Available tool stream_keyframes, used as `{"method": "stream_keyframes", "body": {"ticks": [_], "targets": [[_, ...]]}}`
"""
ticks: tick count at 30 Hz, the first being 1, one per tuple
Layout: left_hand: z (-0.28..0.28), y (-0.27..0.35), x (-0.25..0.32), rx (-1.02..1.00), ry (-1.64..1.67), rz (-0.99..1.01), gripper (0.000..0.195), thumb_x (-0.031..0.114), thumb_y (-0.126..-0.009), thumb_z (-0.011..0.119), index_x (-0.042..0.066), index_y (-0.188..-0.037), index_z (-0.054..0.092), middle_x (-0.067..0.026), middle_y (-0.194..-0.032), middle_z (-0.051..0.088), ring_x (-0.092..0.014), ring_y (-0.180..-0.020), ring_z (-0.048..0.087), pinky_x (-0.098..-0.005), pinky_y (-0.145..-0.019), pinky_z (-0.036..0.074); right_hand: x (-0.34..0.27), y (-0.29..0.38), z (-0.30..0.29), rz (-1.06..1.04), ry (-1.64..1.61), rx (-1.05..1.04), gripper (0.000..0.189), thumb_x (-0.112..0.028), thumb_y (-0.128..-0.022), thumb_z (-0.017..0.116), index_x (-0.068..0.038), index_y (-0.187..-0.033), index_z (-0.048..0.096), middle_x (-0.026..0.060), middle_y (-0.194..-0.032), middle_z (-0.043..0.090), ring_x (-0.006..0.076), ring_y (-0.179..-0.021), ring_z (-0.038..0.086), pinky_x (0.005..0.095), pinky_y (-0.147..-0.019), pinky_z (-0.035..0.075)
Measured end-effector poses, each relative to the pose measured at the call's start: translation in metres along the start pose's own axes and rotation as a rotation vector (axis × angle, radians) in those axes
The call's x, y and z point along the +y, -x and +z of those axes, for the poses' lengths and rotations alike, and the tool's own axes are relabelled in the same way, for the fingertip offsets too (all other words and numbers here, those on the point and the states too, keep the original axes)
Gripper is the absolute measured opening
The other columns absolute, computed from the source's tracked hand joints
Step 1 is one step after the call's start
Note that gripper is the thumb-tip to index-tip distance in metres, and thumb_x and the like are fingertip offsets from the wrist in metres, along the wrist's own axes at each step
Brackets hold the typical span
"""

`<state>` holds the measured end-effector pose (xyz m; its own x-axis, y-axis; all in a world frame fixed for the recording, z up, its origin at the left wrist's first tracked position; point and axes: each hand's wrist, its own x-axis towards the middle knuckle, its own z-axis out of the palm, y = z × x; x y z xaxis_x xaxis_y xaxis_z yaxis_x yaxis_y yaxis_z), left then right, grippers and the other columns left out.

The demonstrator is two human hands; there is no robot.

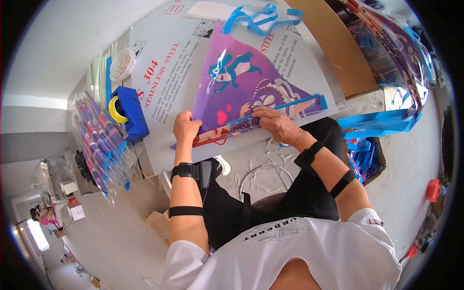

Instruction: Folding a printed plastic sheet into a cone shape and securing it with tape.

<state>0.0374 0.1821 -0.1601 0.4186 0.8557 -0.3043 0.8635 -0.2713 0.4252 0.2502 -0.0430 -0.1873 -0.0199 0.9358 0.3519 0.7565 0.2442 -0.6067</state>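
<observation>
A purple printed plastic sheet [232, 90], shaped like a triangle and probably a kite sail, lies on the work table [163, 108] before me. My left hand [186, 127] grips the sheet's left side near its lower corner, fingers curled. My right hand [277, 125] pinches the lower edge near its middle, on a blue strip [304, 102] that runs along that edge. A clear film juts out past the sheet's lower right. Loose blue ribbon [253, 21] lies at the sheet's top. What sits beneath my fingers is hidden.
A blue tape dispenser [132, 112], a plastic tub of small pieces [123, 64] and bagged folded printed pieces [101, 141] are at the left. An open cardboard box [337, 47] stands at the right. Another box of blue and purple material [366, 157] stands on the floor.
</observation>
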Motion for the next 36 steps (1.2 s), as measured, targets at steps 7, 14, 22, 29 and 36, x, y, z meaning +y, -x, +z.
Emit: {"method": "stream_keyframes", "body": {"ticks": [7, 14, 22, 29, 36], "targets": [[0.015, -0.001, -0.026, 0.068, 0.478, 0.16, 0.023, -0.001, -0.066, 0.071, -0.005, -0.086, 0.061, -0.0161, -0.082, 0.067, -0.026, -0.067, 0.065, -0.034, -0.066, 0.051, 0.003, -0.003, -0.007, 0.017, 0.078, -0.021, 0.006, 0.0, -0.079, 0.054, 0.004, -0.082, 0.056, 0.0168, -0.117, 0.061, 0.0354, -0.116, 0.054, 0.0411, -0.101, 0.044], [-0.004, -0.005, -0.036, -0.246, 0.632, 0.025, 0.023, -0.009, -0.071, 0.069, -0.008, -0.092, 0.058, -0.0115, -0.078, 0.067, -0.013, -0.069, 0.063, -0.0279, -0.061, 0.048, -0.001, 0.0, -0.005, 0.165, -0.156, 0.029, 0.018, -0.004, -0.08, 0.062, -0.001, -0.098, 0.061, 0.0155, -0.122, 0.059, 0.0342, -0.122, 0.05, 0.0448, -0.108, 0.036], [0.003, 0.019, -0.028, 0.07, 0.072, 0.394, 0.023, 0.002, -0.078, 0.068, 0.001, -0.086, 0.047, -0.0226, -0.074, 0.058, -0.046, -0.075, 0.055, -0.0469, -0.065, 0.044, 0.011, 0.005, -0.001, 0.148, -0.176, 0.005, 0.039, -0.01, -0.08, 0.066, -0.004, -0.118, 0.059, 0.0141, -0.129, 0.056, 0.0335, -0.126, 0.046, 0.0459, -0.113, 0.029], [0.016, 0.02, -0.033, 0.169, 0.031, 0.54, 0.019, 0.001, -0.081, 0.064, 0.0, -0.085, 0.045, -0.0178, -0.071, 0.053, -0.037, -0.067, 0.053, -0.0426, -0.063, 0.043, 0.005, 0.004, 0.006, 0.119, 0.03, 0.071, 0.043, -0.008, -0.079, 0.066, -0.004, -0.12, 0.058, 0.0141, -0.135, 0.05, 0.0329, -0.129, 0.042, 0.0436, -0.111, 0.031], [0.025, 0.032, -0.042, 0.35, -0.323, 0.88, 0.015, 0.0, -0.08, 0.059, 0.003, -0.087, 0.045, -0.0144, -0.089, 0.049, -0.035, -0.082, 0.055, -0.0424, -0.068, 0.05, 0.007, 0.008, 0.007, 0.226, -0.133, 0.25, 0.038, -0.005, -0.081, 0.065, -0.006, -0.119, 0.059, 0.0153, -0.133, 0.049, 0.0362, -0.125, 0.046, 0.0406, -0.104, 0.04]]}}
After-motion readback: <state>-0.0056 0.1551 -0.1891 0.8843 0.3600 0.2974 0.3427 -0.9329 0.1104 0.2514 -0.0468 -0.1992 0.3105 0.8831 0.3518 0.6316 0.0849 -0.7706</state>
